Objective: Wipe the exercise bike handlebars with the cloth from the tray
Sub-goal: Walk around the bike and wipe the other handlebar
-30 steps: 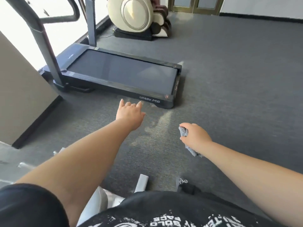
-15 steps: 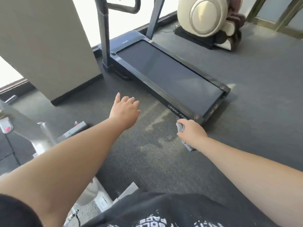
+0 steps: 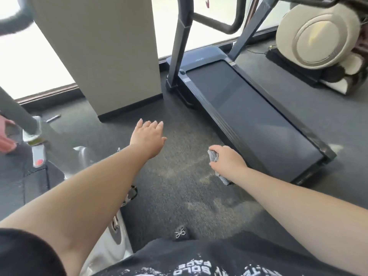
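Note:
My right hand grips a crumpled grey cloth, whose tail hangs out below the wrist. My left hand is stretched forward over the grey carpet with straight fingers and holds nothing. At the left stands the white and grey exercise bike frame, with its grey post rising to the upper left. A blurred dark handlebar end shows at the top left corner, well away from both hands. No tray is in view.
A beige pillar stands ahead of my left hand. A dark treadmill lies ahead to the right, and a cream massage chair stands behind it. Someone's hand shows at the left edge. Grey carpet lies between the machines.
The view has swung left: the treadmill and massage chair slid right, and the pillar and exercise bike came into view. My hands keep their poses, the right still holding the cloth.

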Demonstrator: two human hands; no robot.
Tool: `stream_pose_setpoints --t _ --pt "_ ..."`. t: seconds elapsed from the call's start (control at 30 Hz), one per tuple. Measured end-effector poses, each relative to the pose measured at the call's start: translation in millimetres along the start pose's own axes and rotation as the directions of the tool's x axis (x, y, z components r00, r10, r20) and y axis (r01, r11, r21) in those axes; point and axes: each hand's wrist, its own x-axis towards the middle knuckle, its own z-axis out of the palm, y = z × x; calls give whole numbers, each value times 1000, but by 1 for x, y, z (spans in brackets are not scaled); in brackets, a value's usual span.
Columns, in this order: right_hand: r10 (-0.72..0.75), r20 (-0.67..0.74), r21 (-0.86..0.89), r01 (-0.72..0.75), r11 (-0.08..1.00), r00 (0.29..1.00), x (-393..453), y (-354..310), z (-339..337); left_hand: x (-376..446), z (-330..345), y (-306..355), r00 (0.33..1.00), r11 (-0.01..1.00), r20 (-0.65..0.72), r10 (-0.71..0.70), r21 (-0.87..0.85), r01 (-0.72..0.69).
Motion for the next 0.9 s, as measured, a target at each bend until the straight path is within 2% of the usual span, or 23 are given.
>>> stream_pose_setpoints --t 0.23,0.53,0.67,0.9 --pt "-87 9 -6 87 996 996 83 -46 -20 49 -2 -46 998 997 11 -60 -43 61" --pt "-335 81 15 335 942 939 194 -127 -27 63 6 -129 943 946 96 -320 -29 324" --pt "-446 111 25 446 895 888 247 -164 -41 95 -13 -146 913 913 75 -401 -51 405" --pt "-586 98 45 585 810 804 332 -223 -83 156 -68 -171 858 858 -79 -508 -139 495"
